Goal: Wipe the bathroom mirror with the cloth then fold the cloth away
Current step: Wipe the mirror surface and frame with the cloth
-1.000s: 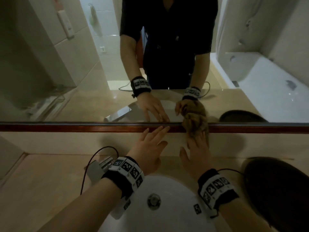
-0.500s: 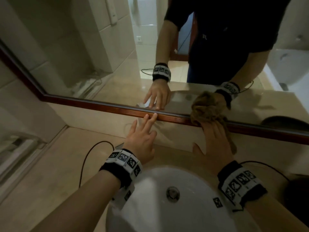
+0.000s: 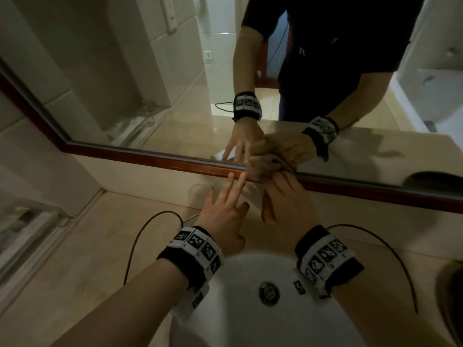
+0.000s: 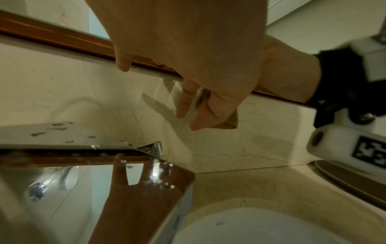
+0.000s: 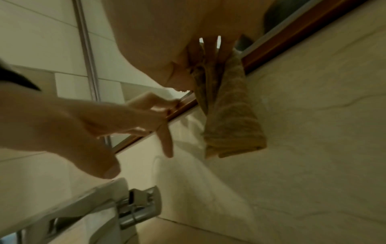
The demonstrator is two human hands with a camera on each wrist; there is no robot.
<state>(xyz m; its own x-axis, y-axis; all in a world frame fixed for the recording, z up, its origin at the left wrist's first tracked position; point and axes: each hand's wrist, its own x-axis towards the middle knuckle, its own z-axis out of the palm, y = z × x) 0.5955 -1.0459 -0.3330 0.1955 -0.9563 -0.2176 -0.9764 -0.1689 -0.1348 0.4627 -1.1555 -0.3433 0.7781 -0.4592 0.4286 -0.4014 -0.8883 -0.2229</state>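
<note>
The mirror (image 3: pixel 150 96) has a brown wooden frame (image 3: pixel 155 159) along its lower edge. A crumpled brown cloth (image 3: pixel 260 169) lies against that edge, over frame and glass. My right hand (image 3: pixel 283 196) presses it there with straight fingers. In the right wrist view the cloth (image 5: pixel 231 118) hangs down the beige wall below the palm. My left hand (image 3: pixel 233 181) is just left of the cloth, bare, fingers straight, two fingertips touching the frame. The left wrist view shows the left hand (image 4: pixel 188 74) spread against the frame.
A white basin (image 3: pixel 250 316) with a metal drain (image 3: pixel 268 290) sits under my wrists in a beige counter (image 3: pixel 75 259). A chrome tap (image 5: pixel 137 203) stands below my left hand. A dark dish (image 3: pixel 451 284) lies at the right. Black cables (image 3: pixel 150 221) trail from both wristbands.
My right hand has slid the cloth left along the mirror's lower edge until it sits beside my left hand. The left fingertips stay at the frame. The head view has swung left.
</note>
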